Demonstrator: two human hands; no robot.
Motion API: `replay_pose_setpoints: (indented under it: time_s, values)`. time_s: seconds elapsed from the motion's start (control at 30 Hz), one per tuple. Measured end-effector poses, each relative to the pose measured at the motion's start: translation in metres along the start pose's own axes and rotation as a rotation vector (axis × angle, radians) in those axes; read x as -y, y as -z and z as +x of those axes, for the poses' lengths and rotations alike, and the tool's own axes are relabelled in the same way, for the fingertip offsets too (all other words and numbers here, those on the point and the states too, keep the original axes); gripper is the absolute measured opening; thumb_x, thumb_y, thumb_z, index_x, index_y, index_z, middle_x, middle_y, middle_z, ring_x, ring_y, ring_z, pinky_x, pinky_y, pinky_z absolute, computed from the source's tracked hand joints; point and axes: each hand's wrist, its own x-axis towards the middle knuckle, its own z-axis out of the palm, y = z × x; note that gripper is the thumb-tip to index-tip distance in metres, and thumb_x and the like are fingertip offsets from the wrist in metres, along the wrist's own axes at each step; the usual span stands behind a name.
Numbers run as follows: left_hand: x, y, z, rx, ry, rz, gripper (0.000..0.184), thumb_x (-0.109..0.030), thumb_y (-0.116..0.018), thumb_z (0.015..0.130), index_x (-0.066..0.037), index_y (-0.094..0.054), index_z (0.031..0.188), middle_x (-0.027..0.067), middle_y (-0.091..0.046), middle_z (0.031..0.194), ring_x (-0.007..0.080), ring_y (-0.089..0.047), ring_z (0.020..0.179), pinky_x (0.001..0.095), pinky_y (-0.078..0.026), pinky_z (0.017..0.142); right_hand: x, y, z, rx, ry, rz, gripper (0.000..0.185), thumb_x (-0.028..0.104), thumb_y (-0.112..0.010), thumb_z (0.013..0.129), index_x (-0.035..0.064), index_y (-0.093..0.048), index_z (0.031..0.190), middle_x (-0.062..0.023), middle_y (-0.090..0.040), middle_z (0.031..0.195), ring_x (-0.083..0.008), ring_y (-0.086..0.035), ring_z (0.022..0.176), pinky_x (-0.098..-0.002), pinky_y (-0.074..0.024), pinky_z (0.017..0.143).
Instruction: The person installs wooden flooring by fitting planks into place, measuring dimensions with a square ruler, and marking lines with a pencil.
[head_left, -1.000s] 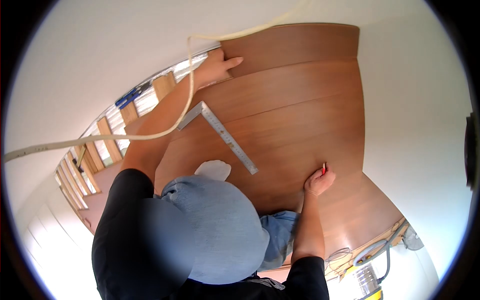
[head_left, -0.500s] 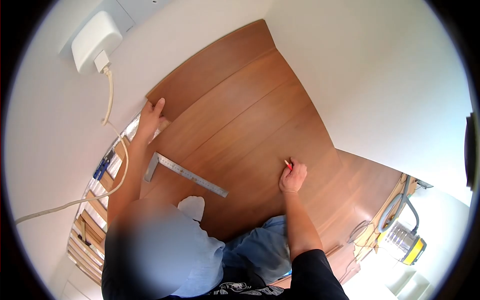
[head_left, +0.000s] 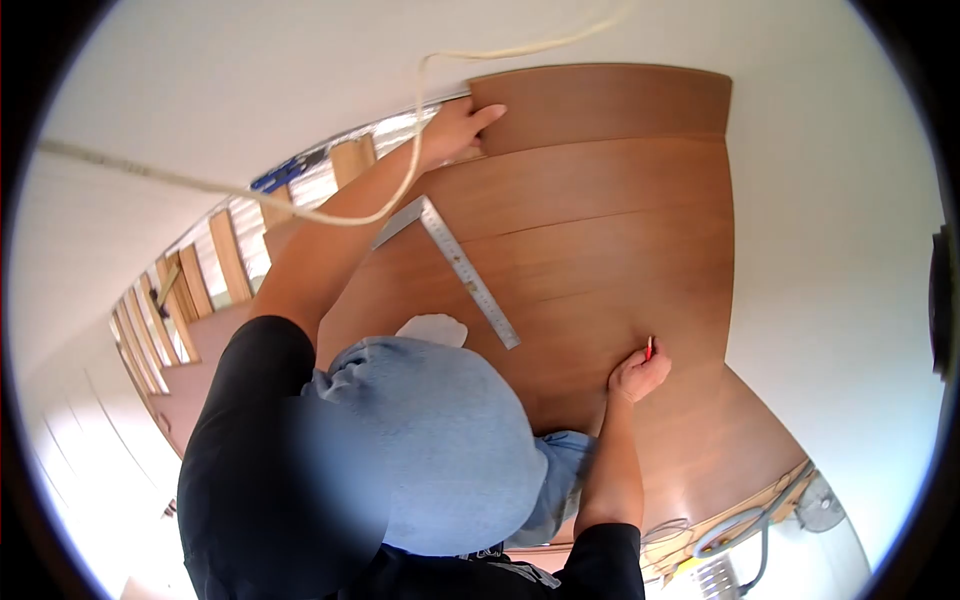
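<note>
My left hand [head_left: 458, 132] is at the left end of a brown floorboard [head_left: 605, 108] that lies along the wall. Its thumb rests on the board's face, and the other fingers curl at the end, partly hidden. A red pencil [head_left: 649, 348] sticks up from my right hand [head_left: 640, 375], which is closed around it just above the laid flooring [head_left: 570, 250]. Between my arms a metal try square [head_left: 470, 278] lies flat on the boards, its blade running down to the right.
Wooden battens [head_left: 229, 255] over silvery foil are exposed on the left, with a blue-handled tool [head_left: 287, 173] beside the wall. A pale cable [head_left: 330, 217] hangs across the view above my left arm. At lower right are a grey hose [head_left: 735, 522] and a metal-bodied vacuum cleaner [head_left: 712, 580].
My view has turned, so the room appears rotated clockwise. My left hand remains at the board's end, and my right hand still holds the pencil. The square remains on the flooring.
</note>
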Motion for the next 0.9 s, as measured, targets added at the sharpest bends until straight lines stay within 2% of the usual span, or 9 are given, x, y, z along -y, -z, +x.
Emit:
replay_pose_setpoints:
  time_s: [0.07,0.2,0.4,0.5,0.57,0.83,0.9]
  values:
    - [0.005,0.002,0.004,0.087,-0.044,-0.036,0.069,-0.053,-0.063,0.108,0.001,-0.055,0.15,0.011,-0.061,0.147,0.022,-0.059,0.13,0.0395,-0.051,0.109,0.002,0.001,0.001,-0.022,0.008,-0.008,0.034,0.007,-0.059,0.093,0.0017,-0.07,0.125,-0.0205,-0.065,0.108,-0.0422,-0.06,0.102,-0.052,-0.0491,0.091]
    - [-0.005,0.002,-0.005,0.082,-0.03,-0.04,0.068,-0.053,-0.063,0.107,-0.001,-0.056,0.151,0.0103,-0.061,0.149,0.0212,-0.057,0.135,0.0395,-0.049,0.111,-0.003,0.0,0.0,-0.029,0.015,-0.032,0.033,0.008,-0.058,0.095,0.0012,-0.07,0.125,-0.0195,-0.066,0.109,-0.0399,-0.062,0.102,-0.0497,-0.0505,0.092]
    - [0.001,0.0,0.002,0.07,-0.02,-0.031,0.063,-0.051,-0.063,0.108,-0.003,-0.058,0.15,0.0091,-0.064,0.146,0.0206,-0.059,0.132,0.0386,-0.05,0.11,-0.004,0.001,0.001,-0.032,0.034,-0.05,0.032,0.007,-0.058,0.095,0.0022,-0.071,0.125,-0.0191,-0.066,0.107,-0.0399,-0.062,0.1,-0.0493,-0.0507,0.09]
    - [0.002,0.0,0.002,0.064,-0.024,-0.036,0.062,-0.05,-0.062,0.109,-0.003,-0.059,0.149,0.0089,-0.065,0.145,0.0204,-0.06,0.131,0.0381,-0.05,0.11,-0.004,0.001,0.001,-0.013,-0.001,-0.03,0.034,0.008,-0.059,0.093,0.0007,-0.07,0.124,-0.021,-0.066,0.108,-0.0425,-0.062,0.102,-0.0515,-0.0503,0.091]
    - [0.001,0.0,0.002,0.063,-0.021,-0.033,0.062,-0.05,-0.063,0.109,-0.003,-0.059,0.149,0.009,-0.065,0.145,0.0204,-0.06,0.131,0.038,-0.05,0.11,-0.004,0.0,0.002,-0.044,0.034,-0.037,0.033,0.008,-0.058,0.095,0.0024,-0.071,0.125,-0.0197,-0.066,0.105,-0.0401,-0.062,0.099,-0.0501,-0.0505,0.088]
    - [0.009,-0.002,0.007,0.044,-0.054,-0.044,0.067,-0.053,-0.064,0.107,0.0,-0.059,0.148,0.0104,-0.065,0.144,0.0202,-0.061,0.13,0.0382,-0.051,0.109,-0.001,0.002,0.001,-0.024,0.005,-0.035,0.034,0.008,-0.059,0.093,0.0021,-0.07,0.124,-0.0208,-0.065,0.105,-0.0422,-0.061,0.1,-0.0514,-0.0496,0.09]
    - [0.01,-0.004,0.007,-0.003,-0.058,-0.065,0.061,-0.05,-0.067,0.106,0.0,-0.065,0.142,0.0107,-0.071,0.135,0.0203,-0.065,0.124,0.0378,-0.055,0.102,-0.001,0.003,0.002,-0.014,-0.006,-0.034,0.034,0.009,-0.059,0.093,0.0024,-0.07,0.124,-0.0206,-0.065,0.104,-0.0421,-0.061,0.1,-0.0513,-0.0494,0.09]
